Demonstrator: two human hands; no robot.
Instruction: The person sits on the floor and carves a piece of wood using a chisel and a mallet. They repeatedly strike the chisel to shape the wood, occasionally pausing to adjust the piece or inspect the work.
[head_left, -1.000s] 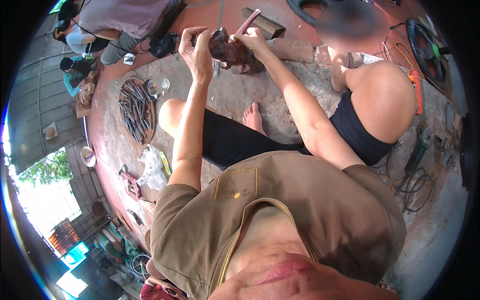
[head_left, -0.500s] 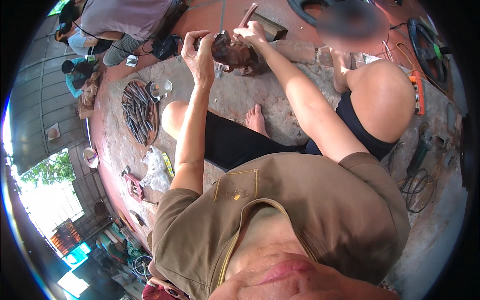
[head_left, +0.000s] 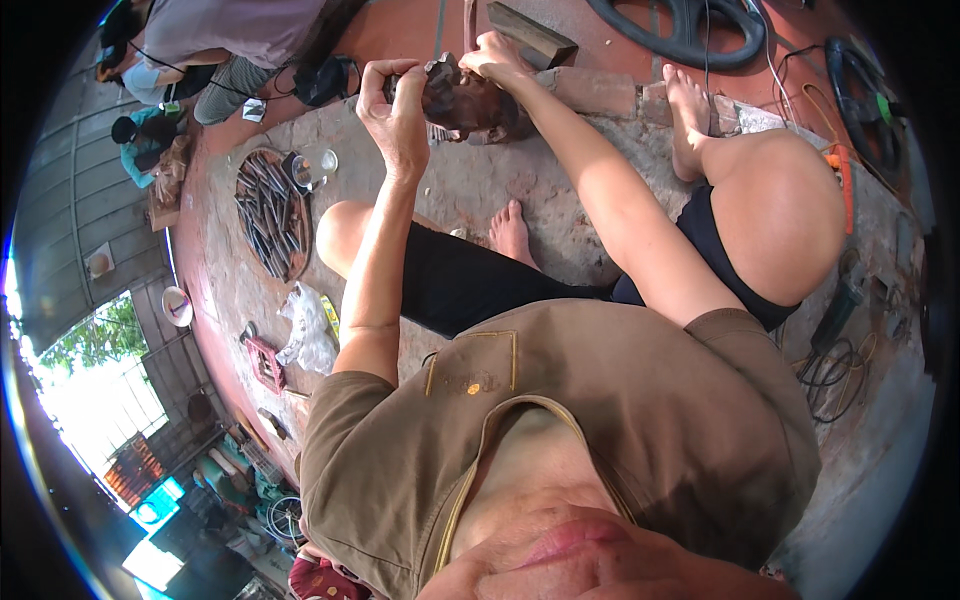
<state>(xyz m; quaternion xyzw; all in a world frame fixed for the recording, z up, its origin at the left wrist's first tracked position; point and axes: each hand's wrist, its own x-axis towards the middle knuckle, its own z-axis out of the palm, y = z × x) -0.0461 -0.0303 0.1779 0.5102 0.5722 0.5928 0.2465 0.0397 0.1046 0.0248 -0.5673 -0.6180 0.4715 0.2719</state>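
Observation:
My left hand [head_left: 395, 105] is raised in front of me, its fingers curled around a dark brown carved wooden piece [head_left: 462, 98]. My right hand [head_left: 497, 62] rests on the far side of the same piece and grips a thin stick-like tool [head_left: 468, 14] that points up out of the picture. The piece hangs above the stone floor in front of my bent knees and bare feet. How the tool's tip meets the wood is hidden behind the hand.
A round tray [head_left: 270, 215] of several metal tools lies on the floor to the left. A wooden block [head_left: 532, 32], bricks [head_left: 600, 90] and a black ring [head_left: 680, 28] lie beyond the hands. Another person [head_left: 235, 30] sits at upper left. Cables [head_left: 832, 362] trail at right.
Both hands and the wooden piece have shifted slightly. The tool in my right hand has turned from slanted to nearly upright, and my left hand has closed more over the piece.

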